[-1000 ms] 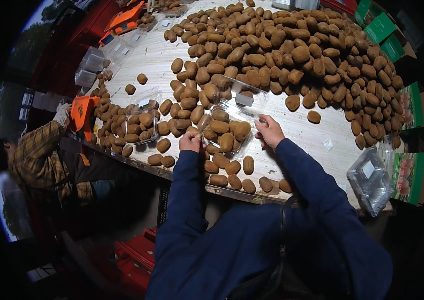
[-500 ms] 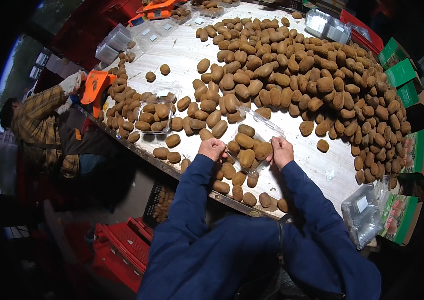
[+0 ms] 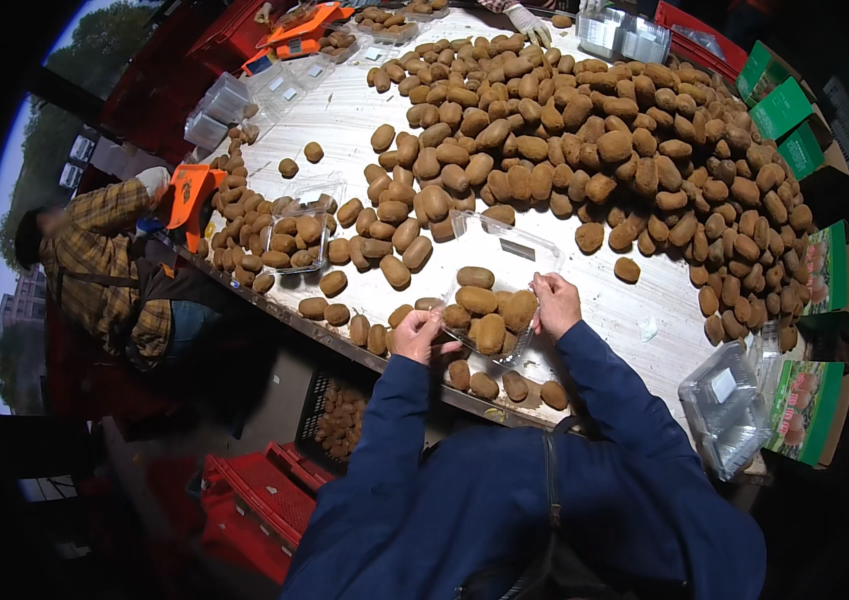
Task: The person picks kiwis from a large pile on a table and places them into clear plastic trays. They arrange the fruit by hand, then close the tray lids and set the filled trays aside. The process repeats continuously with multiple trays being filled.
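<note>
A clear plastic clamshell box (image 3: 517, 357) is held between my two hands near the front edge of the table. Several brown kiwifruit (image 3: 489, 334) lie in its base, and its see-through lid (image 3: 534, 243) stands folded back on the far side. My left hand (image 3: 418, 336) pinches the left edge of the box. On the opposite edge, my right hand (image 3: 555, 304) is closed with thumb and fingers on the plastic. Loose kiwifruit (image 3: 514, 386) rest on the table just nearer to me than the box.
A big kiwifruit heap (image 3: 584, 130) covers the table's far right. Another filled clamshell (image 3: 296, 241) stands left; empty clamshells (image 3: 724, 405) are stacked right beside green cartons (image 3: 806, 412). A person in plaid (image 3: 94, 240) works by an orange scoop-like tray (image 3: 190, 203). A gloved hand (image 3: 528, 24) reaches in opposite.
The view has shifted slightly. The lid leans farther back from the box, which my hands still hold. A gloved hand has come into view at the table's far side.
</note>
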`<state>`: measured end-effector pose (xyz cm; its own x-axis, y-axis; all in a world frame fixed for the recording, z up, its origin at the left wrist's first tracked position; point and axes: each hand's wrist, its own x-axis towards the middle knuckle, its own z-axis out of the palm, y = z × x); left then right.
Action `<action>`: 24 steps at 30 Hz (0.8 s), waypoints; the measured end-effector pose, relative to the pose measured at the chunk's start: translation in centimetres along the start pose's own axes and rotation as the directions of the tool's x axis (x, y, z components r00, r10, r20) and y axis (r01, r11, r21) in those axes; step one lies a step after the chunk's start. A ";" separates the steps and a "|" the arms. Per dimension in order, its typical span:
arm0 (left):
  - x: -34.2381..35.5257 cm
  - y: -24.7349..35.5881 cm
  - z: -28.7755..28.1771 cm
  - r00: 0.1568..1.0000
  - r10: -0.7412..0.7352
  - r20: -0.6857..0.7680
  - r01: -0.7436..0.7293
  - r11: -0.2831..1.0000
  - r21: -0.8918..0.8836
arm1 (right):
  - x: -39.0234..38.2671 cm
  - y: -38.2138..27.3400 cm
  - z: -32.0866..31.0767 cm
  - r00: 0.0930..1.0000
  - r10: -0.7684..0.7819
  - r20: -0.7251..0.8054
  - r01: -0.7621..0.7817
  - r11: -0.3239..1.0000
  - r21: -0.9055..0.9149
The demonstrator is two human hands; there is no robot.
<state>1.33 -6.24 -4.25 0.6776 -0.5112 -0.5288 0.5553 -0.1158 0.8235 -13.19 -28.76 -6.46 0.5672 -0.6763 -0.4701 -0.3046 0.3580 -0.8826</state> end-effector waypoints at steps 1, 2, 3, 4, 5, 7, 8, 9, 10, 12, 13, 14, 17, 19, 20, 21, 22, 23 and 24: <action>0.0 0.3 -0.7 1.000 0.017 -0.007 -0.017 1.000 0.001 | 0.1 -0.4 0.7 1.000 0.001 0.018 -0.001 1.000 -0.004; 0.2 0.5 -1.6 0.999 0.037 -0.020 -0.037 0.999 -0.021 | 0.2 -0.8 1.7 0.999 0.013 0.033 -0.013 1.000 -0.015; 0.6 0.8 -2.5 0.998 0.057 -0.033 -0.058 0.997 -0.047 | 0.5 -1.3 2.8 0.998 0.024 0.049 -0.023 0.999 -0.032; 1.0 1.0 -3.6 0.994 0.072 -0.084 -0.077 0.995 -0.057 | 0.8 -1.7 4.2 0.998 0.005 0.068 -0.003 0.999 -0.036; 1.7 1.6 -5.1 0.991 0.074 -0.107 -0.081 0.995 -0.057 | 1.2 -2.1 5.8 0.996 -0.016 0.093 0.015 1.000 0.019; 2.8 2.7 -8.3 0.982 0.110 -0.156 -0.116 0.993 -0.029 | 2.4 -2.9 9.2 0.986 -0.024 0.166 0.024 1.000 0.003; 3.3 3.2 -9.9 0.973 0.128 -0.192 -0.140 0.989 -0.051 | 3.0 -3.2 11.3 0.981 -0.024 0.191 0.031 0.999 -0.031; 3.7 3.7 -11.5 0.962 0.145 -0.233 -0.164 0.984 -0.064 | 3.6 -3.5 13.4 0.977 -0.019 0.213 0.034 0.997 -0.068; 4.0 4.1 -13.2 0.956 0.167 -0.242 -0.187 0.981 -0.060 | 4.2 -3.7 15.3 0.968 -0.009 0.251 0.030 0.996 -0.079; 4.3 4.5 -16.5 0.942 0.177 -0.286 -0.207 0.975 -0.081 | 4.8 -3.6 19.0 0.947 0.025 0.319 0.005 0.996 -0.091; 4.6 4.8 -17.9 0.936 0.175 -0.306 -0.207 0.975 -0.077 | 5.2 -3.5 20.7 0.936 0.040 0.349 -0.010 0.996 -0.087; 4.9 4.9 -19.2 0.931 0.153 -0.332 -0.194 0.976 -0.096 | 5.5 -3.3 22.2 0.919 0.069 0.389 -0.023 0.992 -0.122; 6.0 5.4 -22.6 0.919 0.160 -0.361 -0.215 0.969 -0.118 | 6.4 -2.5 25.6 0.940 -0.038 0.338 0.134 0.955 -0.264; 7.2 5.1 -24.1 0.892 0.137 -0.431 -0.179 0.982 -0.058 | 6.8 -2.0 26.9 0.944 0.120 0.307 -0.059 0.978 -0.202; 7.7 4.6 -24.7 0.880 0.124 -0.459 -0.163 0.986 -0.046 | 6.9 -1.8 27.3 0.971 0.002 0.239 0.072 0.951 -0.302; 8.3 4.1 -25.2 0.874 0.134 -0.467 -0.168 0.985 -0.032 | 6.9 -1.8 27.5 0.979 -0.114 0.167 0.176 0.889 -0.423; 8.6 3.5 -25.9 0.849 0.147 -0.508 -0.162 0.987 0.014 | 6.6 -1.7 27.5 0.980 -0.041 0.195 0.101 0.946 -0.307; 9.0 2.9 -26.6 0.857 0.186 -0.481 -0.198 0.980 0.025 | 6.5 -1.8 27.3 0.980 0.048 0.193 -0.008 0.980 -0.201; 9.5 2.3 -27.2 0.857 0.178 -0.483 -0.172 0.983 0.058 | 5.8 -1.6 27.1 0.977 -0.125 0.171 0.168 0.950 -0.263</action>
<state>22.11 11.80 -12.97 0.9127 -0.0478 -0.4057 0.4017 -0.0757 0.9126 11.27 -15.83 -7.90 0.7232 -0.5956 -0.3496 -0.3956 0.0575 -0.9166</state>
